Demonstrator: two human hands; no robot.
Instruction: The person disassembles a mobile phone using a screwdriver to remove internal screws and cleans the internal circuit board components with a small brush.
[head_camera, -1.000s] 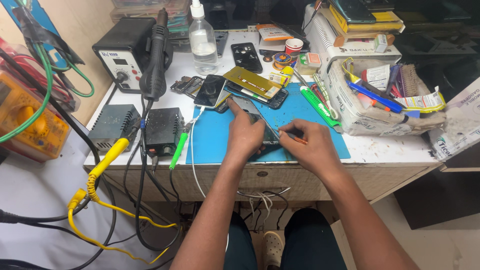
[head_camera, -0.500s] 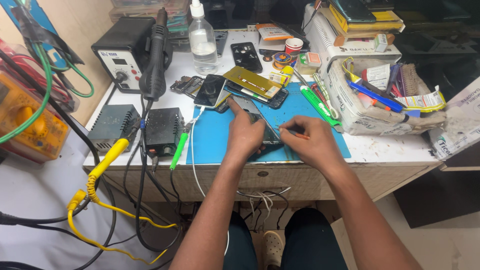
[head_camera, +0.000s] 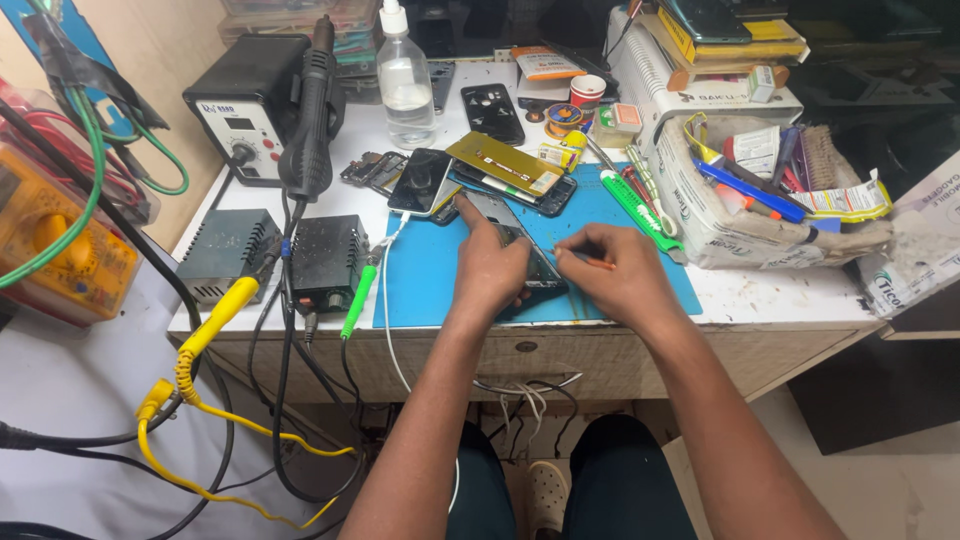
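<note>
Phone (head_camera: 512, 243), dark and opened up, lies flat on the blue mat (head_camera: 430, 285) at the front of the bench (head_camera: 760, 290), under both of the person's hands. Compared with a second ago almost nothing has changed: the phone sits in the same spot at the same slant, and both hands keep their places, the right one having edged only a shade closer to the phone's near end.

Its long axis runs on a diagonal, from the near end by the right hand's fingers up and away to the far end beyond the left hand's outstretched forefinger. That far end points toward the heap of other handsets (head_camera: 470, 180) lying just past the left fingertips.

The left hand (head_camera: 490, 270) rests on top of the phone, forefinger stretched along its edge and pressing down, the other fingers curled over the body to pin it. The right hand (head_camera: 625, 280) has its fingers pressed together in a pinch on a thin tool with an orange handle (head_camera: 590, 262), tip aimed at the phone's near end, just beside the left hand's knuckles.

Out beyond the left fingers stand a clear bottle (head_camera: 405, 85) and a hot-air station (head_camera: 250, 110). Off to the side of the right fingers sits a white bag (head_camera: 700, 215) stuffed with pens and tubes.
</note>
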